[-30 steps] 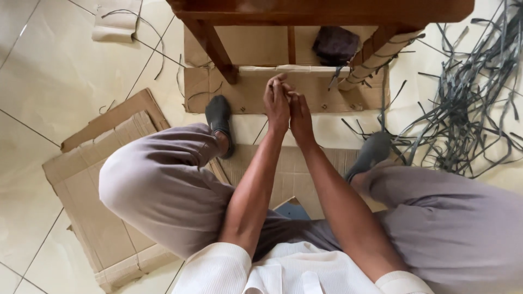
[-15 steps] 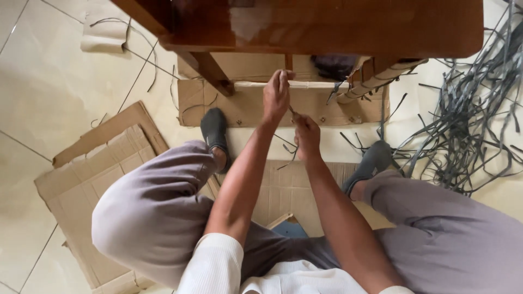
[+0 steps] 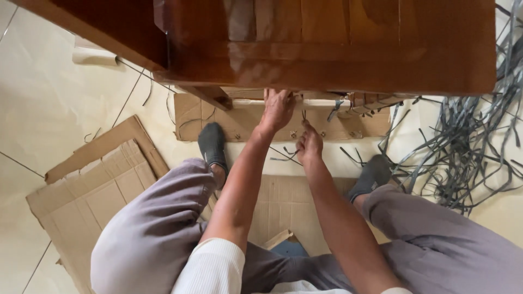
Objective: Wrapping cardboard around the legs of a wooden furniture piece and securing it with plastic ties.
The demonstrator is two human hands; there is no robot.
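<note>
I sit on the floor facing a glossy brown wooden chair frame (image 3: 338, 49) that fills the top of the view. My left hand (image 3: 278, 109) reaches up to the lower edge of the frame, its fingertips hidden under the wood. My right hand (image 3: 309, 144) is a little lower and pinches a thin grey strip (image 3: 303, 116) that runs up toward the frame. Whether the left hand grips anything is hidden. A wooden rail with small metal fittings (image 3: 327, 126) lies just behind both hands.
A tangled pile of grey strips (image 3: 463, 152) lies on the floor at the right. Flattened cardboard (image 3: 92, 190) lies at the left and under my legs. My feet in dark socks (image 3: 212, 144) rest on the tiled floor (image 3: 49, 109).
The view has tipped up, so the chair frame fills more of the top. My left hand has risen to the frame's edge, and my right hand has drawn lower, apart from it.
</note>
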